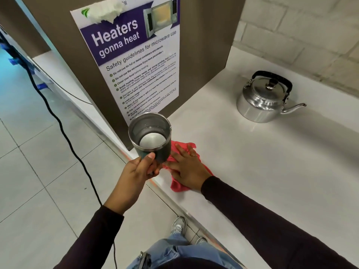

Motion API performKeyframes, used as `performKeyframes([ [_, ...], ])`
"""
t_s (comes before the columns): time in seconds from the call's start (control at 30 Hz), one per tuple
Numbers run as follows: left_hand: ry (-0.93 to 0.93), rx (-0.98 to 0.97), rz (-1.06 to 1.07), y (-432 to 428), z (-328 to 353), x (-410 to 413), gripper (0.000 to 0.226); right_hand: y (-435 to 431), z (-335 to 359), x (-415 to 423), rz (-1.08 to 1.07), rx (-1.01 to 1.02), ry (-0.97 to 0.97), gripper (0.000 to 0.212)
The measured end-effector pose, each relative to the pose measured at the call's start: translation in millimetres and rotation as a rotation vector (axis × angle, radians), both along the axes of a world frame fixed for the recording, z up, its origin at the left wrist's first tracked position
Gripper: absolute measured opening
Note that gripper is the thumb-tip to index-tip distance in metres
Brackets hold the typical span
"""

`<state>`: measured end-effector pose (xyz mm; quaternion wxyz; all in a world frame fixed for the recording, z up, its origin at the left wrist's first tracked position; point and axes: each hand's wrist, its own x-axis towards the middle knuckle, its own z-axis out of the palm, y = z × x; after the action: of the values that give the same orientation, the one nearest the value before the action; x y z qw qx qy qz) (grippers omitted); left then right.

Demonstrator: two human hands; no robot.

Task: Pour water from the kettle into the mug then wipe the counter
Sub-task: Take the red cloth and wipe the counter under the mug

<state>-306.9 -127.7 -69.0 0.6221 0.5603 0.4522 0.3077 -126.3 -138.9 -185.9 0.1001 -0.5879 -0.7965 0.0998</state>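
Wiping under way: my left hand grips the dark steel mug (water inside) aloft while my right hand presses flat, fingers spread, on the red cloth on the white tabletop; the silver kettle stands well apart; next, sweep the cloth across

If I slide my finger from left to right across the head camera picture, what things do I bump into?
Black cable → left hand holding the mug → right hand flat on the red cloth → kettle on the counter.
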Motion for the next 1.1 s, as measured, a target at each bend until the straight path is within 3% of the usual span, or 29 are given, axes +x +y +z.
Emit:
performKeyframes([
  [0.3, -0.055, -0.074, -0.010, -0.8, -7.5, 16.7, 0.050, -45.5, 7.6, 93.0, -0.252, 0.030, 0.112, 0.045],
  [0.6, -0.068, -0.066, -0.032, -1.5, -6.5, 16.7, 0.052, 31.9, 13.3, 106.8, -0.509, 0.063, 0.189, 0.044],
  [0.83, -0.067, -0.027, -0.048, 1.4, -3.0, 8.7, 0.043, 71.4, 13.7, 53.3, -0.208, -0.037, 0.136, 0.050],
  [1.0, -0.067, 0.013, -0.057, 9.2, -7.1, 4.4, 0.043, 42.9, 18.1, 23.3, 0.035, -0.034, 0.095, 0.030],
  [1.1, -0.081, 0.009, -0.057, 13.5, -10.9, 6.8, 0.040, 13.5, 19.1, 14.2, 0.092, -0.043, 0.094, 0.036],
])
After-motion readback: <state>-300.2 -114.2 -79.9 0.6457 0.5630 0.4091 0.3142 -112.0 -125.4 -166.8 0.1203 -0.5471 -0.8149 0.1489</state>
